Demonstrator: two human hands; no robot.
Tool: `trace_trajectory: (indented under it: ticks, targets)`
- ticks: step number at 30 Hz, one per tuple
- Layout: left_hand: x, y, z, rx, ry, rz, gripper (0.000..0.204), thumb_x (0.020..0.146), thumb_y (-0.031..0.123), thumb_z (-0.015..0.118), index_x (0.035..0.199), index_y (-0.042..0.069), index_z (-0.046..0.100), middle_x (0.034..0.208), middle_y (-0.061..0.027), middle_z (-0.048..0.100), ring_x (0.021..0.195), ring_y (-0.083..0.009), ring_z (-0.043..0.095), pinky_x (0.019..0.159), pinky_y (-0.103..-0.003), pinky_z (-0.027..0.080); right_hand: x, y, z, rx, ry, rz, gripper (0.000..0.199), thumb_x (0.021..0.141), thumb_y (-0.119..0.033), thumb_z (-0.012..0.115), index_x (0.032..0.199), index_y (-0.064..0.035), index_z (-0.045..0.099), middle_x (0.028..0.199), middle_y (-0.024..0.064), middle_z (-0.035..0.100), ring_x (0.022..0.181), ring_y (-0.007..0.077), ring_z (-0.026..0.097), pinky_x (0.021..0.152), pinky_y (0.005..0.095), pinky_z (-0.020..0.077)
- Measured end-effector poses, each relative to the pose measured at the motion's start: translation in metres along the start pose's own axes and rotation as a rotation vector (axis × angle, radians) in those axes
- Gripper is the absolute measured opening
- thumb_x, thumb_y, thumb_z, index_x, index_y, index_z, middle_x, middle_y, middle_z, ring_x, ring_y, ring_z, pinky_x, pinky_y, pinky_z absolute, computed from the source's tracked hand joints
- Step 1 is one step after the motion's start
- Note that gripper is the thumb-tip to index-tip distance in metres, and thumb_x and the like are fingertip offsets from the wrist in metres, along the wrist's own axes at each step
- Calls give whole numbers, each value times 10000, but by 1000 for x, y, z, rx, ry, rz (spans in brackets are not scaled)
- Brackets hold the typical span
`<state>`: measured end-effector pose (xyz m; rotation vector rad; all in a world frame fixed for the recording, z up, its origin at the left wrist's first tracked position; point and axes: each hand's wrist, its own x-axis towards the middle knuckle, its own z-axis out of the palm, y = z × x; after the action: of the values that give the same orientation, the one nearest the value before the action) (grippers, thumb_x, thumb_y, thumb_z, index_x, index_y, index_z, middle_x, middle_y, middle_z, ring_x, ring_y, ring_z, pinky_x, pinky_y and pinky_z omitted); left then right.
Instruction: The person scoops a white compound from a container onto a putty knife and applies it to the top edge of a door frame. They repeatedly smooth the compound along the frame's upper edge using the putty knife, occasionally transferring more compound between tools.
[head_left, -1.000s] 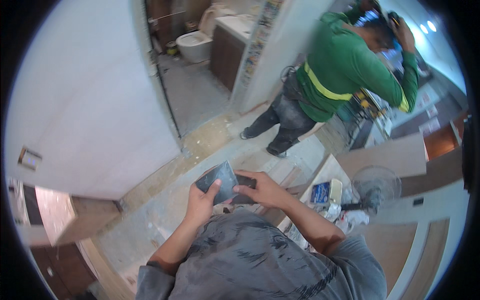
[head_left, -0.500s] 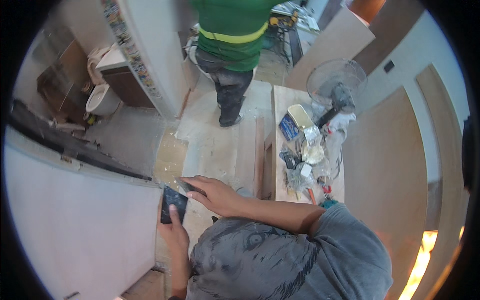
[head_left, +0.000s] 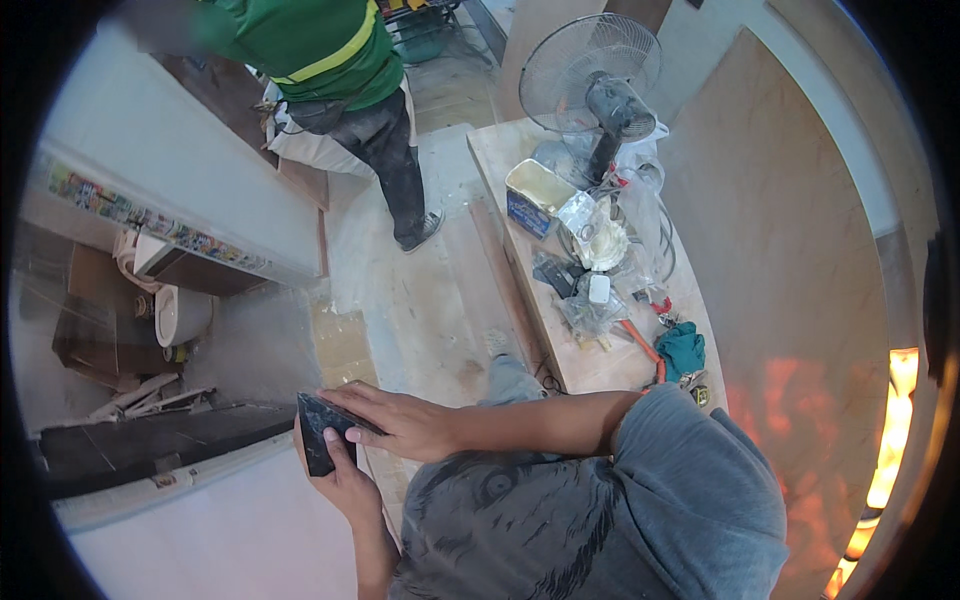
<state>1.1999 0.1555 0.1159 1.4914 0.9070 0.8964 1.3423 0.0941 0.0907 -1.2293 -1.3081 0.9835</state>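
Observation:
A black, flat rectangular plate [head_left: 316, 442] with pale smudges is gripped at its lower part by my left hand [head_left: 346, 488], the thumb lying across its face. My right hand [head_left: 405, 428] is closed on a thin dark flat blade-like piece [head_left: 350, 415], which lies against or just over the plate's upper right side. Its exact kind is partly hidden by my fingers. Both hands are close together in front of my grey shirt, beside a white panel edge [head_left: 250, 505].
A wooden table [head_left: 505, 155] to the right holds a fan [head_left: 600, 90], an open tub [head_left: 540, 190], plastic bags and a teal cloth [head_left: 681, 350]. Ahead, a person in a green top [head_left: 310, 50] stands on the dusty floor. A toilet [head_left: 182, 315] shows through the left doorway.
My view has turned, so the table and the person sit further left. The right hand's blade-like piece has come from beside the plate to its upper edge.

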Motion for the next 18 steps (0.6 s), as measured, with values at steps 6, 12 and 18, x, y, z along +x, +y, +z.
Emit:
trace_trajectory:
  ticks: [6, 12, 18]
  targets:
    - [16, 7, 58, 213, -187, 37, 425, 1078, 127, 501, 1451, -65, 432, 1388, -187, 527, 1252, -260, 565, 1049, -364, 491, 23, 23, -62, 124, 127, 57, 612, 1105, -392, 395, 1567, -1, 307, 1427, 205, 464, 1352, 359, 469, 1133, 413, 382]
    - [73, 4, 95, 97, -201, -43, 418, 1083, 126, 489, 1449, -65, 430, 1370, -193, 544, 1264, -255, 561, 1052, -367, 492, 30, 30, -110, 160, 148, 62, 616, 1106, -388, 394, 1543, 42, 327, 1377, 235, 483, 1327, 365, 485, 1135, 400, 369]
    - [92, 17, 146, 236, -293, 32, 437, 1080, 150, 502, 1455, -66, 441, 1332, -207, 576, 1228, -254, 585, 1045, -367, 488, 32, 41, -142, 175, 291, -39, 630, 1103, -403, 399, 1569, 10, 304, 1480, 237, 440, 1415, 360, 416, 1170, 409, 337]
